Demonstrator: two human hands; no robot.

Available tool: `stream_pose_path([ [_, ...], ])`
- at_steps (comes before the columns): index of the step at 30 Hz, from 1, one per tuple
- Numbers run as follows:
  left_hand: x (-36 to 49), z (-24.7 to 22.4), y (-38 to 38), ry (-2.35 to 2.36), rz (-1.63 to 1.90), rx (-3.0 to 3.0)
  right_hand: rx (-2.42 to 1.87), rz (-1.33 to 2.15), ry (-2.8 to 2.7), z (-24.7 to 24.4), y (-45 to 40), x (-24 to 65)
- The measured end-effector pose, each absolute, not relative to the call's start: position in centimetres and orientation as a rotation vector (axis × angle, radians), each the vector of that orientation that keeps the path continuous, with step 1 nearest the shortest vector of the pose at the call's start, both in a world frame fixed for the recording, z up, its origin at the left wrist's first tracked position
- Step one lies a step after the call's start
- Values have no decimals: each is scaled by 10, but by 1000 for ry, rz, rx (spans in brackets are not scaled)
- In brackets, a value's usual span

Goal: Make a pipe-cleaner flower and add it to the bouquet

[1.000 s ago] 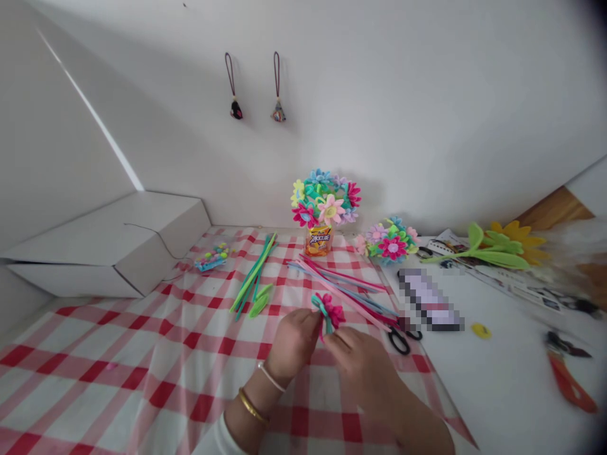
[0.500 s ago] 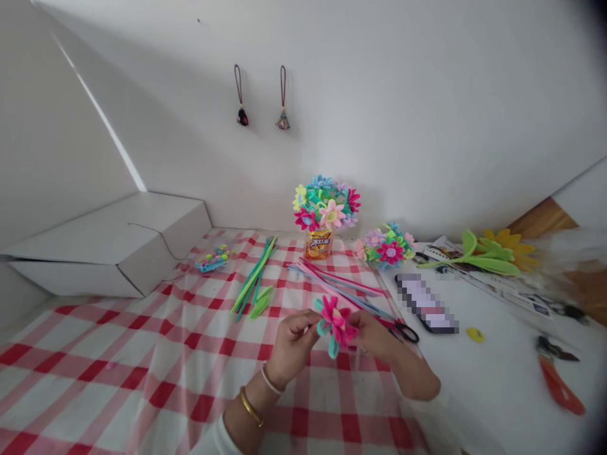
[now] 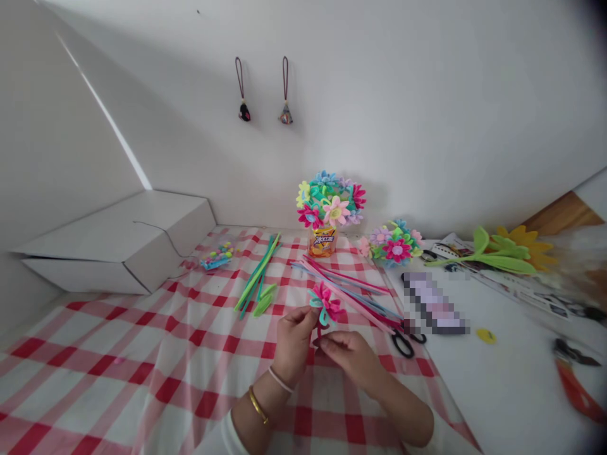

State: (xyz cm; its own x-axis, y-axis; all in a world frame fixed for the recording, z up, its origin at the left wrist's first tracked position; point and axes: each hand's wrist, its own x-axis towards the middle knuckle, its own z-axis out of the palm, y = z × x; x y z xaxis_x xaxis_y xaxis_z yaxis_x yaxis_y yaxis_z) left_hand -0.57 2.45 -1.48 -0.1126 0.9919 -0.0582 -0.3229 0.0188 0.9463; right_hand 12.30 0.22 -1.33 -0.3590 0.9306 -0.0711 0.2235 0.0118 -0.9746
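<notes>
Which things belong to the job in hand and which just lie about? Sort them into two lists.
Likely for the job:
pink flower in the left hand
pink and blue fuzzy sticks
green fuzzy sticks
scissors

Seemingly just lying about:
phone
white box
red-handled tool

Flower [image 3: 331,305] pink, teal; tablecloth [image 3: 164,388] red-white checked.

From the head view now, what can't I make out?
All in the head view:
Lower end of the pink flower: too small, partly covered by the right hand.
Phone screen: masked by pixel blocks.
Red-handled tool: blurred.
Clear plastic: blurred, cut off by the right edge.
</notes>
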Motion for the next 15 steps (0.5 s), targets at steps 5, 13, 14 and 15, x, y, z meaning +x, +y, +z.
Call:
stream_pose_path([
  [5,-7,-16,24,1081,1477,901,-1130,1504,-1336,-12,6,127],
  [13,-1,-17,22,863,1435,636,-1131,1475,-1222,-9,9,130],
  [14,-2,-16,22,807,1402,553,-1130,1486,-1253,-8,9,132],
  [15,-2,-16,23,760,1356,484,-1129,1485,-1294,-7,9,133],
])
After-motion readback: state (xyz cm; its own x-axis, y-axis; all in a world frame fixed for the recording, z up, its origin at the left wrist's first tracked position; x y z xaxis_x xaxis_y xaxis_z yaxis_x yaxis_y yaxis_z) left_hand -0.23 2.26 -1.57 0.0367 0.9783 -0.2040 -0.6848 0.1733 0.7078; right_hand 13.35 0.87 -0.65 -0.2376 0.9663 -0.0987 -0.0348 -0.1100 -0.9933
